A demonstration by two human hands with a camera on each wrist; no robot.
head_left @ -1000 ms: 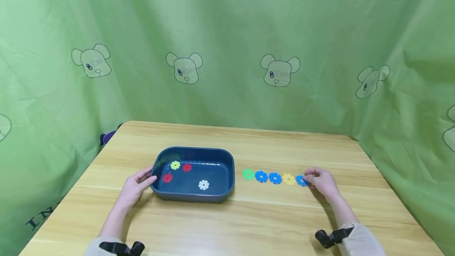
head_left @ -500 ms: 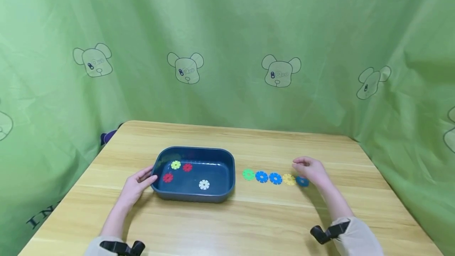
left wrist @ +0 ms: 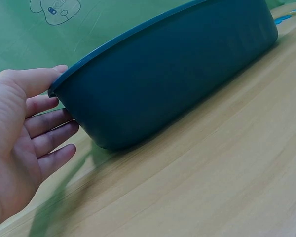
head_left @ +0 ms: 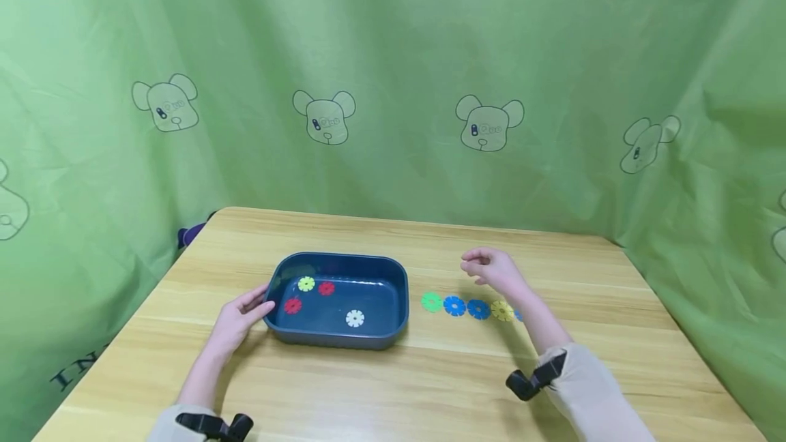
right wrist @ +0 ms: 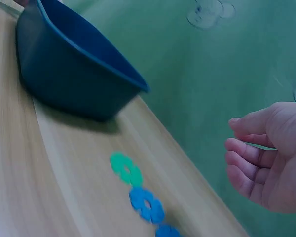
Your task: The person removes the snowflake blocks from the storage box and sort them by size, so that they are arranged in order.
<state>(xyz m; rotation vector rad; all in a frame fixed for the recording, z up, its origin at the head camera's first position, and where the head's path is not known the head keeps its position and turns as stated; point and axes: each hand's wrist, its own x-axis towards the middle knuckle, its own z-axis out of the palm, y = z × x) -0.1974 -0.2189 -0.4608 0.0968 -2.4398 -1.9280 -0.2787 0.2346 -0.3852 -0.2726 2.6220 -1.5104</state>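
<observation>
A dark blue plastic basin (head_left: 338, 341) stands left of the table's middle. My left hand (head_left: 236, 322) holds its left end, thumb over the rim and fingers against the outer wall. Inside lie flower-shaped notched discs: yellow (head_left: 306, 284), white (head_left: 355, 318) and two red ones (head_left: 326, 288). Right of the basin runs a row of discs: green (head_left: 432, 302), blue (head_left: 454, 305), another blue, yellow (head_left: 502, 310), and a last blue one (head_left: 518, 316) mostly hidden by my right forearm. Above and behind this row hovers my right hand (head_left: 494, 270), fingers loosely bent, nothing visible in it.
The wooden table (head_left: 381, 394) ends at a green curtain (head_left: 399, 176) with mouse-like outlines, which hangs behind and at both sides. Something purple (head_left: 192, 233) shows past the table's left back edge. A black camera mount sits on each wrist.
My right hand has let go of the last blue disc, risen, and moved left and back over the row. The disc stays at the row's right end. My left hand keeps its hold.
</observation>
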